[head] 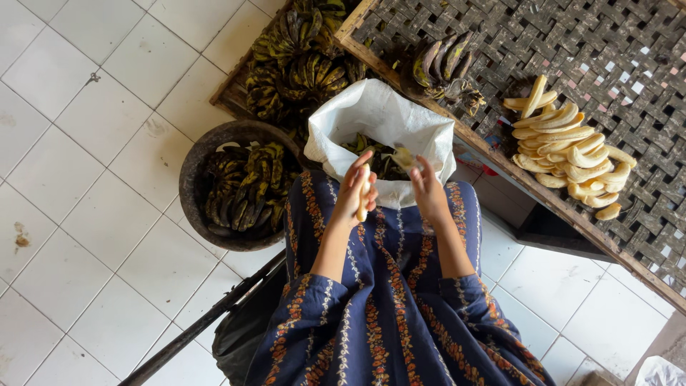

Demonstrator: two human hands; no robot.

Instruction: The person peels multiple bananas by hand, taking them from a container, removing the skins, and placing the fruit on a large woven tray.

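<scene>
The left hand [355,187] held a peeled banana [364,193] upright in a closed grip, just above the white sack [379,118] on the lap. The right hand [427,187] pinched a small pale piece [404,159], hard to identify, over the sack's mouth. The sack's contents were mostly hidden. Peeled bananas [568,150] lay piled on the woven tray [629,57], cut off by the frame; dark unpeeled ones filled the bowl [196,161].
</scene>
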